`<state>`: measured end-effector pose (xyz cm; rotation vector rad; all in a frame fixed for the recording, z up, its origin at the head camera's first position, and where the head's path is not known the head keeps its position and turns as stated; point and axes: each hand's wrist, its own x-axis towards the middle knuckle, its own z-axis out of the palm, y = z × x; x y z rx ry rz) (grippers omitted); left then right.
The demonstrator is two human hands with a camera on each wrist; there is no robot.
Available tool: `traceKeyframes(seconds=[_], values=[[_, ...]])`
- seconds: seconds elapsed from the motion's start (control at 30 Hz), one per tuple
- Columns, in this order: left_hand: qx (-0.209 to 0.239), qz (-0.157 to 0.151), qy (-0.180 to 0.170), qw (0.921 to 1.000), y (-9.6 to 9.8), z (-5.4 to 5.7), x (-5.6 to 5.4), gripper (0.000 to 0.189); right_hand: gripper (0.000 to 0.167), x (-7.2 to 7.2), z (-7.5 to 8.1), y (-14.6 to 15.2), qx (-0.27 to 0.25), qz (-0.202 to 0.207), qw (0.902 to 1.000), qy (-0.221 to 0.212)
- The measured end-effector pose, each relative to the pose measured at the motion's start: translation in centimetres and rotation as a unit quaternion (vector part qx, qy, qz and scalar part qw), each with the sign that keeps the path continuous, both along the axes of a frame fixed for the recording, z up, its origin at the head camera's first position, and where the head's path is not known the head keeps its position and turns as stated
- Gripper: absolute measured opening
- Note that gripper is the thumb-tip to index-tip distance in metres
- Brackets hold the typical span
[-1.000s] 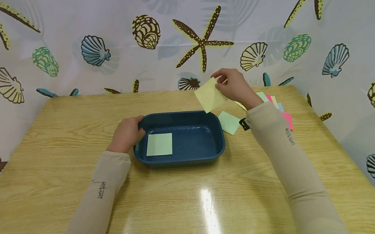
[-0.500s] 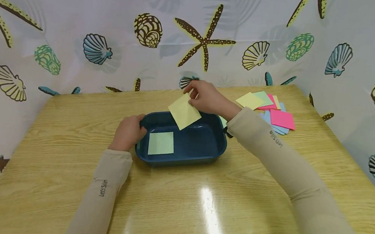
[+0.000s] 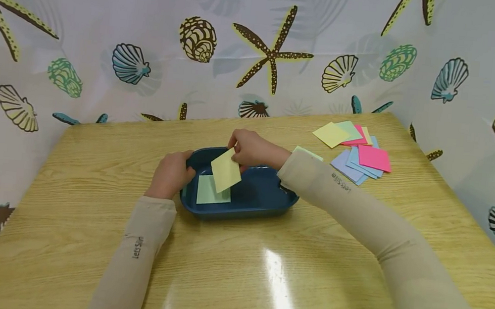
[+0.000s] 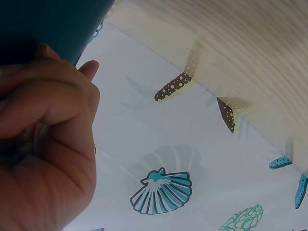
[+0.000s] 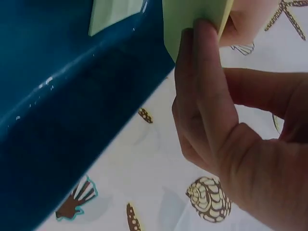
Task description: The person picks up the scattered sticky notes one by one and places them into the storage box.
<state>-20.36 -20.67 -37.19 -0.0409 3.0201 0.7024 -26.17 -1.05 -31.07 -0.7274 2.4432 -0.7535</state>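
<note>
In the head view my right hand [image 3: 251,150] pinches a yellow sticky note [image 3: 226,170] by its upper corner, tilted over the left half of a dark blue plastic bin [image 3: 237,215]. Under it, flat on the bin floor, lies a pale green sticky note [image 3: 205,190], partly covered from sight. My left hand [image 3: 170,174] grips the bin's left end, thumb over the rim. The right wrist view shows my fingers [image 5: 207,72] against the yellow note [image 5: 192,24]. In the left wrist view my curled left hand [image 4: 48,125] is at the bin's wall [image 4: 53,24].
Right of the bin, a light green note [image 3: 308,153] is partly hidden by my right sleeve. Farther right lie overlapping notes: yellow [image 3: 331,134], green [image 3: 349,130], pink [image 3: 374,158], blue [image 3: 362,168] and lilac [image 3: 346,165]. A shell-patterned cloth [image 3: 218,87] stands behind the wooden table [image 3: 108,161].
My right hand has carried the yellow note left and down, from beyond the bin's right rear to above the green note. My left hand has stayed on the bin.
</note>
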Motion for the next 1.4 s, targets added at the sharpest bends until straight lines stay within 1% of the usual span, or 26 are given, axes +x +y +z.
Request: traceKeyframes(seconds=[0.17, 0.3, 0.47, 0.73, 0.93, 1.03, 1.13, 1.4], values=[[-0.001, 0.0, 0.005, 1.0, -0.1, -0.1, -0.2, 0.053, 0.037, 0.1, -0.8, -1.3, 0.039, 0.019, 0.999, -0.013], [0.002, -0.002, 0.008, 1.0, 0.0, -0.2, -0.2, 0.053, 0.037, -0.2, -1.7, -2.1, 0.053, 0.019, 0.9979, -0.032], [0.007, -0.005, 0.009, 0.9999, 0.1, -0.1, -0.2, 0.053, 0.035, -0.3, -2.3, -2.6, 0.04, 0.007, 0.9971, -0.065], [0.011, -0.008, 0.008, 0.9999, 0.1, -0.1, 0.0, 0.053, 0.031, -0.1, -2.5, -3.1, 0.021, 0.005, 0.9931, -0.115], [0.011, -0.008, 0.01, 0.9999, 0.1, -0.1, -0.1, 0.053, 0.035, -0.2, -2.7, -3.3, 0.02, -0.002, 0.9911, -0.132], [0.009, -0.006, 0.007, 0.9999, 0.1, -0.1, -0.1, 0.053, 0.038, -0.2, -2.9, -3.5, 0.033, -0.008, 0.9904, -0.134], [0.007, -0.002, 0.001, 1.0, 0.1, 0.0, -0.1, 0.053, 0.041, -0.3, -3.2, -3.7, 0.058, -0.008, 0.9902, -0.127], [0.007, 0.005, -0.01, 0.9999, -0.1, 0.0, -0.2, 0.052, 0.032, -0.7, -4.1, -4.5, 0.117, 0.003, 0.9891, -0.09]])
